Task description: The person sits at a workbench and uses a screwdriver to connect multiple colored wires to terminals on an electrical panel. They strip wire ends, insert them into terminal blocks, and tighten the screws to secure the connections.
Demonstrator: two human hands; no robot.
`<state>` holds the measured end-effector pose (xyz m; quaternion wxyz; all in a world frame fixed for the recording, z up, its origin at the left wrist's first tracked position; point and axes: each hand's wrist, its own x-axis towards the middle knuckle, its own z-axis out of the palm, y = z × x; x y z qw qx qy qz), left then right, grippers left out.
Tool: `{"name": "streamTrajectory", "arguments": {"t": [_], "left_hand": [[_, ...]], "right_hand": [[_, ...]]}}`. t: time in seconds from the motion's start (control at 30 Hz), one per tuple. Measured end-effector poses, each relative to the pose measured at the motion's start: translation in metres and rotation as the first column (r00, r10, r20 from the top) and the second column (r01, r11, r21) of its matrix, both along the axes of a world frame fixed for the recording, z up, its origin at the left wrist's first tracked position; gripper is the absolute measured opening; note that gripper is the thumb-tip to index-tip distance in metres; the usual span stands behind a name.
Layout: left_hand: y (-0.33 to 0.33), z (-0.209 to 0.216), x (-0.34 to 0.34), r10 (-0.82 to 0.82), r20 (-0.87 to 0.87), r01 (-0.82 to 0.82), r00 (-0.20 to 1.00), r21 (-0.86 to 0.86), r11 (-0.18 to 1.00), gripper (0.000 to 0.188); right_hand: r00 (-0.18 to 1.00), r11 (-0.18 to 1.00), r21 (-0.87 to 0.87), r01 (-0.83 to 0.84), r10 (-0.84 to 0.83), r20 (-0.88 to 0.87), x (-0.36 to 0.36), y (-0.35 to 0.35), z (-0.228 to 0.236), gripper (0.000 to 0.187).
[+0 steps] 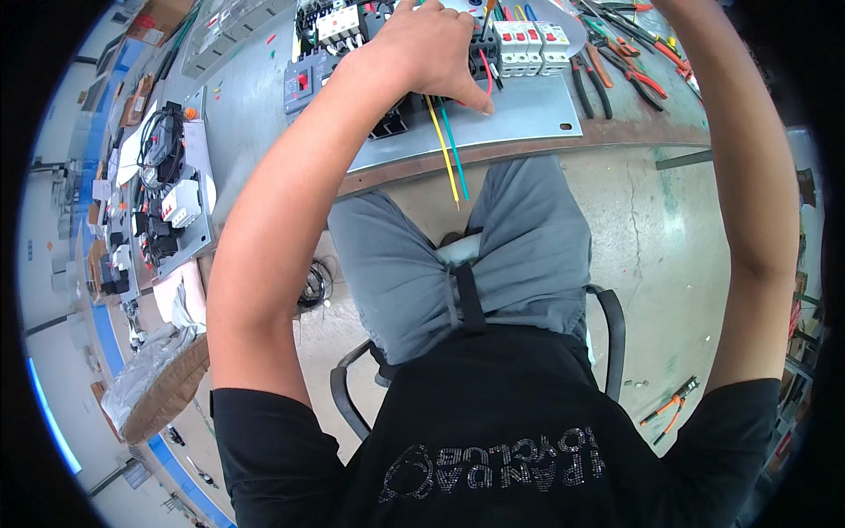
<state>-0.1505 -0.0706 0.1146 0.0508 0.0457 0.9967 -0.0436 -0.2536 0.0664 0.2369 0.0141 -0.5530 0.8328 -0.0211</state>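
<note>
My left hand [429, 46] lies over a wired electrical assembly on a grey metal mounting plate [526, 114]. Its thumb stretches away from the bent fingers, whose tips are hidden behind the hand; no held thing shows. A yellow wire [444, 150] and a green wire [455, 148] hang from below the palm past the table edge. Beside the thumb a red wire [488, 70] curves downward. A thin screwdriver [487, 19] stands close to the fingers. White circuit breakers [521, 48] with red switches sit right of the hand. My right forearm [739, 114] runs up out of the picture, hand unseen.
Pliers [591, 86] and other hand tools lie on the table at the right. Left of my arm are a dark breaker [304, 81] with a red switch and another wired plate [180, 207]. An orange-handled tool [671, 409] lies on the floor.
</note>
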Motion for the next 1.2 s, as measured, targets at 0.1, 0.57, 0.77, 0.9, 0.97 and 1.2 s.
{"name": "streamTrajectory", "arguments": {"t": [0.1, 0.57, 0.77, 0.9, 0.97, 1.2], "left_hand": [[0.0, 0.0, 0.004, -0.024, -0.058, 0.026, 0.998, 0.036, 0.999, 0.104], [-0.008, -0.018, -0.001, -0.021, -0.099, 0.019, 0.995, -0.023, 1.0, 0.11], [-0.014, -0.035, -0.006, -0.064, -0.191, 0.059, 0.98, -0.03, 0.998, 0.11], [-0.015, -0.033, -0.005, -0.051, -0.169, 0.045, 0.984, -0.034, 0.998, 0.111], [-0.014, -0.032, -0.005, -0.053, -0.169, 0.047, 0.984, -0.038, 0.998, 0.112], [-0.013, -0.031, -0.005, -0.055, -0.164, 0.049, 0.985, -0.042, 0.998, 0.114]], "right_hand": [[0.996, 0.997, -0.075, 0.01, -0.016, -0.088, -0.011, -0.006, -0.014, 0.035], [0.961, 0.948, -0.168, -0.271, 0.256, -0.106, 0.005, 0.018, -0.004, 0.042], [0.997, 1.0, 0.025, 0.007, -0.005, -0.078, 0.011, 0.0, 0.005, 0.04], [0.992, 0.989, -0.071, -0.127, 0.125, -0.031, 0.024, 0.012, 0.009, 0.041], [0.988, 0.985, -0.081, -0.152, 0.15, -0.027, 0.022, 0.014, 0.009, 0.042], [0.989, 0.998, 0.042, -0.055, 0.06, -0.133, 0.01, 0.001, 0.006, 0.04]]}}
